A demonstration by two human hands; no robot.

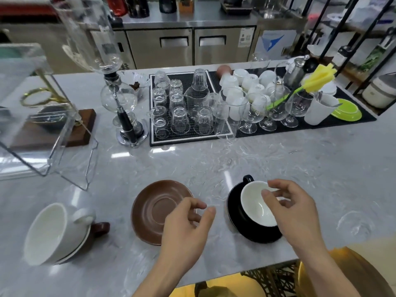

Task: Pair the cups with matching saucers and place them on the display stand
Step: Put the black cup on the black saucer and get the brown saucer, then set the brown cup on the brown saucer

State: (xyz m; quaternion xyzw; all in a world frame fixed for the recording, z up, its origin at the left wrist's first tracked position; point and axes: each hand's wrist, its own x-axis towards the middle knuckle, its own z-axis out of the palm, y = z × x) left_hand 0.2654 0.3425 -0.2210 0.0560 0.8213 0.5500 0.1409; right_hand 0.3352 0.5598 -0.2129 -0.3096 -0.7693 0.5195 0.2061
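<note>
Both hands hover loosely curled and hold nothing: the left hand (188, 221) over the near edge of the brown saucer (158, 211), the right hand (293, 209) over the black cup (257, 204), which sits on its black saucer (252, 232). At far left a white cup (49, 232) lies tilted, stacked in a brown cup (100, 227), on the marble surface (214, 159).

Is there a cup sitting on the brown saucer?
No, the brown saucer lies bare; the left hand hovers over its edge.
</note>
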